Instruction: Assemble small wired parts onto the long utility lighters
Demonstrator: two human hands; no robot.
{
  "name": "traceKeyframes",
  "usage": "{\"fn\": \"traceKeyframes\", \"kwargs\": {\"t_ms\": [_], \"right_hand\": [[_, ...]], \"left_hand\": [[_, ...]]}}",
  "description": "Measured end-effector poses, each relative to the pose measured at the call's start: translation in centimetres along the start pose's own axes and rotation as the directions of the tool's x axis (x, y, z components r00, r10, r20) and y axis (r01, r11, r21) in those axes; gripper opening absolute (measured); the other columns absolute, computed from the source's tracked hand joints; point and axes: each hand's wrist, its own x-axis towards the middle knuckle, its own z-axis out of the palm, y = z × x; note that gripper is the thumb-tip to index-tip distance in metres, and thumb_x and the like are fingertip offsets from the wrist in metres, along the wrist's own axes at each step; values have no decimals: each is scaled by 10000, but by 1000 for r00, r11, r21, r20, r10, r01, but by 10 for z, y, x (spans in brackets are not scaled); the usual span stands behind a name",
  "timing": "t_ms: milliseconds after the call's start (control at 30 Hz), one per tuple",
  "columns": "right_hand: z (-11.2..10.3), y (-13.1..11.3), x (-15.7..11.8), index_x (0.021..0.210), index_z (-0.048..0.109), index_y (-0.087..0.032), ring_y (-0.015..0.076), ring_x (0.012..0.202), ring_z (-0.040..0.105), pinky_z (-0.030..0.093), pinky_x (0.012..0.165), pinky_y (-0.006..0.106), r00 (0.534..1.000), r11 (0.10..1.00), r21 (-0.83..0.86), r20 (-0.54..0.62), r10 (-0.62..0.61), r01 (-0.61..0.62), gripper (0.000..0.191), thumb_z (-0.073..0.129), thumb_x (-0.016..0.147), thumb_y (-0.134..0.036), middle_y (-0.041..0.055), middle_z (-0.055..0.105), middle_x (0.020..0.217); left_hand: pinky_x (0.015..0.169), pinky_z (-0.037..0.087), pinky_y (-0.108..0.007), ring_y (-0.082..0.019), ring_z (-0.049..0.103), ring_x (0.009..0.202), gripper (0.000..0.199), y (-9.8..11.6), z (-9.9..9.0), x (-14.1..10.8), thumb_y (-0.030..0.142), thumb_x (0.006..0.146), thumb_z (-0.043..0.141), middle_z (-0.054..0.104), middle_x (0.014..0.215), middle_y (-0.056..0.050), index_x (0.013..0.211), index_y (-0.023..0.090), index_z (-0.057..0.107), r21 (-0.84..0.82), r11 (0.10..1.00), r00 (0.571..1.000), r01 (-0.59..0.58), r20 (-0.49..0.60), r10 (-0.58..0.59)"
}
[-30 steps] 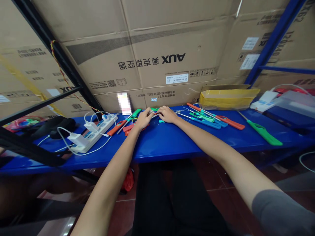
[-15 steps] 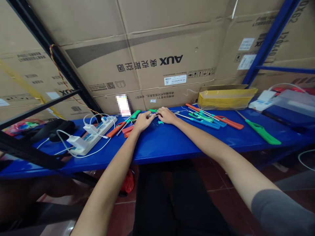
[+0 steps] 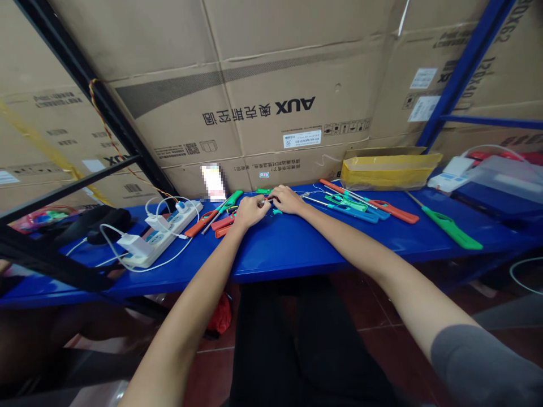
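Note:
Close together at the back of the blue table are my left hand and my right hand. The left fingers are closed around a small part that I cannot make out, with a bit of red and metal showing between the hands. My right fingers curl down and pinch near the same spot; what they hold is hidden. Small teal-green pieces lie just under the right hand. Red lighter casings rest beside my left hand. Right of my hands, blue stick lighters and a green one lie grouped.
A white power strip with chargers and cables stands left. Behind the hands a lit phone leans on the cardboard. A yellow-taped box, an orange stick lighter and a green stick lighter are to the right.
My left hand has shifted slightly right and turned, uncovering more of the red casings and a red bit at the fingertips. My right hand stays almost in place.

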Motion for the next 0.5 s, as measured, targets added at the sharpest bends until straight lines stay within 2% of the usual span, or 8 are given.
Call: {"fn": "traceKeyframes", "kwargs": {"t_ms": [300, 500], "right_hand": [[3, 2, 0, 1364, 852, -173, 329, 1284, 681, 507, 1182, 467, 1000, 1000, 20, -12, -1, 2, 385, 586, 1087, -138, 163, 837, 1332], [5, 4, 0, 1314, 853, -184, 322, 1263, 691, 514, 1160, 452, 1000, 1000, 18, -18, -14, 15, 358, 577, 1091, -134, 151, 843, 1317]], "left_hand": [[718, 345, -365, -259, 674, 723, 342, -4, 0, 0, 393, 1021, 603, 689, 683, -74, 717, 238, 618, 53, 999, 1000, -5, -8, 5], [731, 350, -380, -275, 690, 740, 337, -5, 0, 0, 406, 1031, 602, 719, 714, -89, 742, 238, 645, 77, 997, 1000, 3, -9, -2]]}}
